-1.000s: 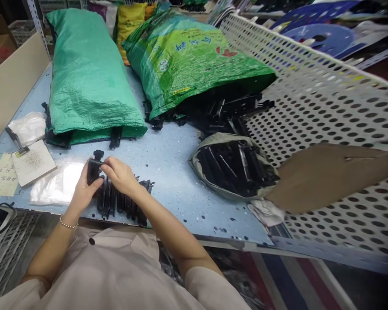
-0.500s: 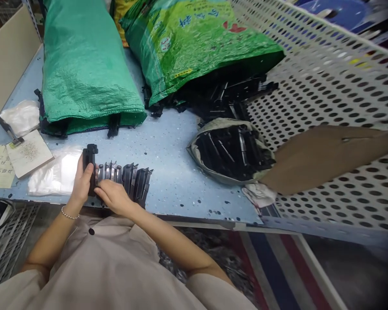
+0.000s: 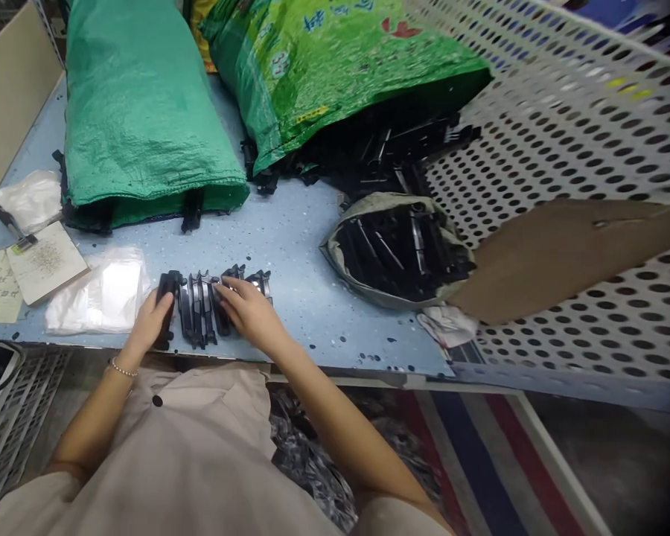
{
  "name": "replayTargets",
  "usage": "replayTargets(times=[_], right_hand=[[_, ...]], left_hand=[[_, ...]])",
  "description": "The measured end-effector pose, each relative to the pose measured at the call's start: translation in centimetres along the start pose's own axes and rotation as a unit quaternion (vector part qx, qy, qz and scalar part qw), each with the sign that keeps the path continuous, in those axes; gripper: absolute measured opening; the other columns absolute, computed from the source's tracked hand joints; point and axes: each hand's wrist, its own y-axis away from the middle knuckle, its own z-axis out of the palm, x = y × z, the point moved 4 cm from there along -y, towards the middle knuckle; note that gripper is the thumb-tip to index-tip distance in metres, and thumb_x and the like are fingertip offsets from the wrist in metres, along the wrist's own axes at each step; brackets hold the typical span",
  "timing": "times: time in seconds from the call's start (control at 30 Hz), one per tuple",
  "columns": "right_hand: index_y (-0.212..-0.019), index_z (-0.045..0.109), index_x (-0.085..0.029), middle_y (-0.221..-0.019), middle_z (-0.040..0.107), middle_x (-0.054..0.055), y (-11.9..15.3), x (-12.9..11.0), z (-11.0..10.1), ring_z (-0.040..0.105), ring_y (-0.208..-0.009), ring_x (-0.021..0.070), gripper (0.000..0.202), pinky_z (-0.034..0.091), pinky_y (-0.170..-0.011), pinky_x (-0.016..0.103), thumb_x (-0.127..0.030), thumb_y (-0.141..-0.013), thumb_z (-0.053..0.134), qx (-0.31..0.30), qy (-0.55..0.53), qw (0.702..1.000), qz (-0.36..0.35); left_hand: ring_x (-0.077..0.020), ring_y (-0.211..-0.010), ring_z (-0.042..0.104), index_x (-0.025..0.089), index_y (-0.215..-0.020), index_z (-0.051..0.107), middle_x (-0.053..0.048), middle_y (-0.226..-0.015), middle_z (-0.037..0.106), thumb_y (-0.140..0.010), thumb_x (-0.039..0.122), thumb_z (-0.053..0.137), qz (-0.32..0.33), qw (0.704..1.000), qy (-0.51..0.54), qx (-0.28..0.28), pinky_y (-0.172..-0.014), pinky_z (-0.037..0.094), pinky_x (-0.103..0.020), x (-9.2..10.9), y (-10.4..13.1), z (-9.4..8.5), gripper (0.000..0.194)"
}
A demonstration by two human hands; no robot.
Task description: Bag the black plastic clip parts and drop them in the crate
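Observation:
On the bench's near edge, my left hand (image 3: 150, 321) is closed round a long black plastic part (image 3: 170, 284), which stands at the left end of a row. Beside it are several like black plastic parts (image 3: 199, 309) with shiny strips, lined up side by side. Over the row's right half lies my right hand (image 3: 252, 311), its fingers stretched and apart, their tips touching the tops of the parts. My right thumb cannot be made out. Clear plastic bags (image 3: 97, 290) lie just left of my left hand.
Behind are a teal woven sack (image 3: 150, 112) and a printed green sack (image 3: 335, 67) spilling black parts. A grey-green cloth bag (image 3: 362, 290) full of them sits at right, near brown cardboard (image 3: 541, 260) and a perforated panel (image 3: 592, 149). A white block (image 3: 48, 260) lies left.
My left hand has lowered the black part towards the row's left end. My right hand has moved right from beside that part onto the row, its fingers spreading.

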Motion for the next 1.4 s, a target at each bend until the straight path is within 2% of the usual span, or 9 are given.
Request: replayTargets(times=[0.2, 0.3, 0.4, 0.5, 0.63, 0.87, 1.1, 1.2, 1.4], right_hand=[[-0.143, 0.048, -0.022, -0.139, 0.060, 0.014, -1.7, -4.1, -2.3, 0.060, -0.123, 0.0249, 0.043, 0.054, -0.097, 0.042, -0.016, -0.101, 0.043, -0.015, -0.002, 0.981, -0.191], [-0.130, 0.058, -0.018, -0.117, 0.071, 0.014, -1.9, -2.9, -2.1, 0.068, -0.103, 0.0244, 0.033, 0.057, -0.087, 0.039, -0.029, -0.101, 0.046, -0.030, -0.073, 0.994, -0.082], [-0.120, 0.063, -0.018, -0.107, 0.072, 0.011, -2.0, -2.4, -0.5, 0.069, -0.096, 0.0240, 0.033, 0.056, -0.085, 0.039, -0.039, -0.098, 0.050, -0.046, -0.244, 0.965, 0.087], [-0.111, 0.066, -0.019, -0.100, 0.073, 0.007, -2.4, -4.2, 2.4, 0.069, -0.091, 0.0224, 0.033, 0.055, -0.083, 0.038, -0.045, -0.094, 0.054, -0.066, -0.475, 0.853, 0.208], [-0.101, 0.067, -0.019, -0.094, 0.074, 0.007, -4.0, -7.6, 5.4, 0.071, -0.087, 0.0219, 0.036, 0.055, -0.080, 0.035, -0.050, -0.083, 0.069, -0.071, -0.682, 0.670, 0.286], [-0.089, 0.067, -0.017, -0.095, 0.074, 0.009, -8.5, -12.0, 8.8, 0.070, -0.091, 0.0214, 0.027, 0.057, -0.084, 0.036, -0.039, -0.077, 0.076, -0.092, -0.824, 0.485, 0.280], [-0.087, 0.063, -0.018, -0.083, 0.071, 0.003, -9.0, -11.8, 11.5, 0.069, -0.079, 0.0147, 0.022, 0.057, -0.078, 0.029, -0.035, -0.079, 0.074, -0.052, -0.789, 0.513, 0.335], [-0.090, 0.062, -0.018, -0.075, 0.071, 0.004, -6.8, -12.0, 10.4, 0.065, -0.059, 0.0137, 0.031, 0.053, -0.055, 0.025, -0.046, -0.081, 0.072, -0.132, -0.793, 0.523, 0.284], [-0.078, 0.055, -0.017, -0.045, 0.052, -0.004, -2.4, -13.0, 12.1, 0.039, -0.038, 0.0060, 0.026, 0.024, -0.034, 0.015, -0.037, -0.076, 0.072, -0.283, -0.777, 0.434, 0.358]], left_hand=[[-0.0252, -0.101, 0.066, 0.018, -0.114, 0.068, -0.008, -0.104, 0.073, -0.097, 0.058, 0.040, 0.013, 0.981, -0.042, -0.188, -0.090, 0.052, -0.038, 4.6, 2.6, -1.3, 0.052], [-0.0253, -0.097, 0.066, 0.016, -0.108, 0.069, -0.011, -0.099, 0.071, -0.097, 0.056, 0.037, 0.016, 0.992, -0.125, -0.013, -0.085, 0.052, -0.038, 2.4, 2.1, -5.2, 0.052], [-0.0305, -0.102, 0.061, 0.015, -0.097, 0.069, -0.015, -0.100, 0.067, -0.089, 0.048, 0.056, 0.064, 0.930, -0.320, 0.171, -0.084, 0.049, -0.041, -0.7, 1.7, -8.2, 0.036], [-0.0265, -0.093, 0.061, 0.018, -0.083, 0.069, -0.011, -0.090, 0.066, -0.088, 0.036, 0.056, 0.063, 0.924, -0.337, 0.171, -0.080, 0.047, -0.037, -3.6, 0.9, -9.6, 0.023], [-0.0150, -0.064, 0.054, 0.018, -0.070, 0.063, 0.000, -0.066, 0.059, -0.075, 0.040, 0.072, -0.015, 0.976, -0.123, 0.181, -0.063, 0.042, -0.027, -5.1, -0.1, -12.0, 0.025], [-0.0116, -0.061, 0.054, 0.014, -0.076, 0.069, -0.002, -0.076, 0.064, -0.074, 0.041, 0.072, -0.026, 0.991, 0.010, 0.134, -0.060, 0.044, -0.025, -5.1, -0.5, -13.0, 0.027], [-0.0251, -0.109, 0.061, 0.019, -0.093, 0.071, -0.011, -0.115, 0.068, -0.084, 0.013, 0.052, 0.157, 0.931, -0.285, 0.166, -0.098, 0.050, -0.044, -2.2, 1.7, -13.4, 0.022], [-0.0279, -0.117, 0.059, 0.017, -0.107, 0.072, -0.014, -0.122, 0.066, -0.084, 0.007, 0.045, 0.172, 0.901, -0.376, 0.131, -0.105, 0.047, -0.049, -1.9, 1.3, -14.0, 0.037], [-0.0257, -0.129, 0.055, 0.018, -0.137, 0.057, -0.013, -0.139, 0.057, -0.089, 0.014, 0.044, 0.158, 0.916, -0.334, 0.158, -0.112, 0.045, -0.046, -2.0, 1.2, -15.2, 0.050]])
